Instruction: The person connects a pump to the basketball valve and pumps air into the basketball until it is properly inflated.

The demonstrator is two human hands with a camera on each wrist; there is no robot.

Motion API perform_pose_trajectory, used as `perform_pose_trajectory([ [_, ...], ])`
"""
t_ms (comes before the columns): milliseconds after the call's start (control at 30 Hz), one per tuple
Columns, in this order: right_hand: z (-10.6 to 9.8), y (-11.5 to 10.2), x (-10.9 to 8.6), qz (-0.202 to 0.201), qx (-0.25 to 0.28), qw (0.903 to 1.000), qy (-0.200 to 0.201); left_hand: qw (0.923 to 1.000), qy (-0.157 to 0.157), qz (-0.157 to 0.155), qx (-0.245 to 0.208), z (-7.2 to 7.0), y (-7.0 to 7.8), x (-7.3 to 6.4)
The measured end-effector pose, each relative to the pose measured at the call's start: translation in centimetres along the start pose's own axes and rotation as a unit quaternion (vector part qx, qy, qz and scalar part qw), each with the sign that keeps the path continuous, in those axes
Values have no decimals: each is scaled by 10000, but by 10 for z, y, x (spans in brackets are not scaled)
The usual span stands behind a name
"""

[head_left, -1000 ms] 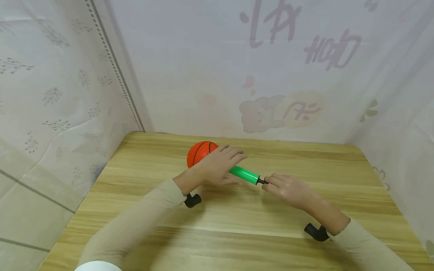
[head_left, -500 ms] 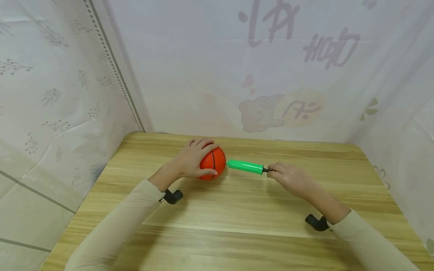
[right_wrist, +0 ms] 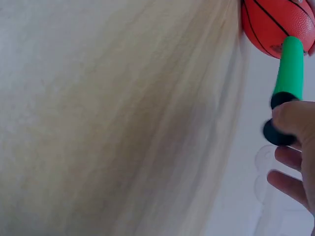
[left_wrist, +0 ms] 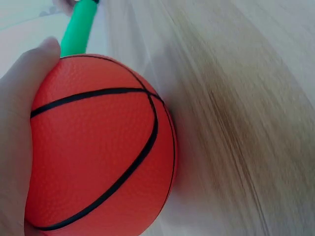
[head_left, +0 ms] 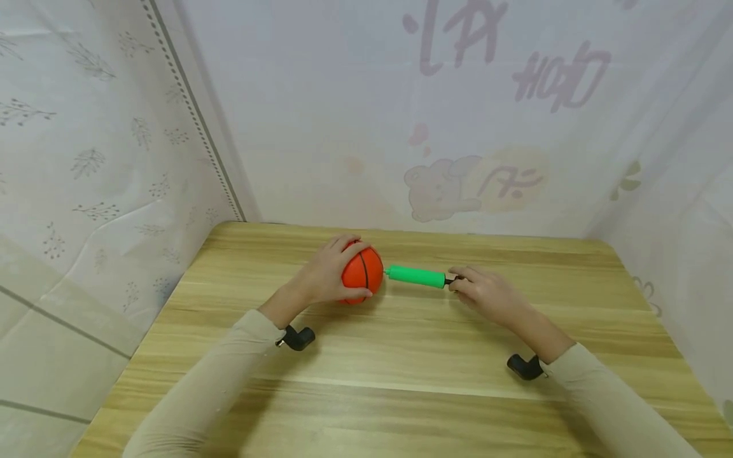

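A small orange-red basketball (head_left: 363,280) with black lines sits on the wooden table. My left hand (head_left: 321,275) grips its left side, thumb in front and fingers over the top; in the left wrist view the thumb (left_wrist: 22,93) lies along the basketball. To the right is a green hand pump (head_left: 417,276), nearly level, its thin tip meeting or almost meeting the basketball; exact contact is too small to tell. My right hand (head_left: 491,298) pinches the black handle end. The right wrist view shows the black handle (right_wrist: 278,132) between thumb and fingers, with other fingers loose below.
The wood-grain table (head_left: 401,369) spreads out around both hands. Behind it hangs a pale printed cloth (head_left: 321,127), with more cloth at both sides. A black curved wrist mount (head_left: 299,338) juts under the left wrist, and another mount (head_left: 523,367) under the right.
My left hand has moved left, off the pump's left end and onto the basketball. The basketball has shifted slightly right. The pump has swung from slanted to nearly level, its handle end rising in view.
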State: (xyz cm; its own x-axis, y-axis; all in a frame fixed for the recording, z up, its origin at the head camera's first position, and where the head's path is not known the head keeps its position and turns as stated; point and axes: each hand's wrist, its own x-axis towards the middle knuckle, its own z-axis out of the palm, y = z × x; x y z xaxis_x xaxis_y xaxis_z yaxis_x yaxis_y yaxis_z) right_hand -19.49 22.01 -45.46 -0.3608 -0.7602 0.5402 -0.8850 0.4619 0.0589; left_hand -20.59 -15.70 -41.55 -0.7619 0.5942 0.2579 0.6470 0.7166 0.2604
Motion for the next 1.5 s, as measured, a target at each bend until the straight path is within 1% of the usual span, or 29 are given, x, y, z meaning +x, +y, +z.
perform_pose_trajectory([
  [200,5,3,-3,244,-80,9996,127,9999,80,20,-62,2,4,2],
  [300,5,3,1,286,-158,9994,124,9999,115,37,-98,2,4,2],
  [367,4,2,6,341,-177,9992,67,9999,109,28,-88,3,4,2],
  [433,2,0,14,464,-150,9988,-66,9999,95,18,-69,3,4,2],
  [567,-6,-6,36,850,1,9951,-504,10000,52,-23,-4,5,4,2],
  [733,-10,-13,65,1366,303,9839,-1116,9999,-8,-59,86,4,6,3],
  [833,-5,-16,78,1614,503,9749,-1447,9999,-47,-84,123,5,7,3],
  [933,6,-18,87,1789,738,9665,-1686,9999,-56,-79,133,5,6,3],
  [1033,19,-19,93,1959,1103,9569,-1837,9999,-28,-51,131,6,6,3],
  [1167,34,-22,98,2197,1495,9445,-1932,9999,19,-26,125,7,6,3],
  [1267,42,-25,99,2255,1529,9428,-1923,9999,41,-29,113,7,7,3],
  [1400,47,-30,100,2216,1482,9466,-1816,9999,69,-50,115,8,6,3],
  [1500,49,-31,100,2265,1488,9464,-1759,9998,85,-48,150,8,6,3],
])
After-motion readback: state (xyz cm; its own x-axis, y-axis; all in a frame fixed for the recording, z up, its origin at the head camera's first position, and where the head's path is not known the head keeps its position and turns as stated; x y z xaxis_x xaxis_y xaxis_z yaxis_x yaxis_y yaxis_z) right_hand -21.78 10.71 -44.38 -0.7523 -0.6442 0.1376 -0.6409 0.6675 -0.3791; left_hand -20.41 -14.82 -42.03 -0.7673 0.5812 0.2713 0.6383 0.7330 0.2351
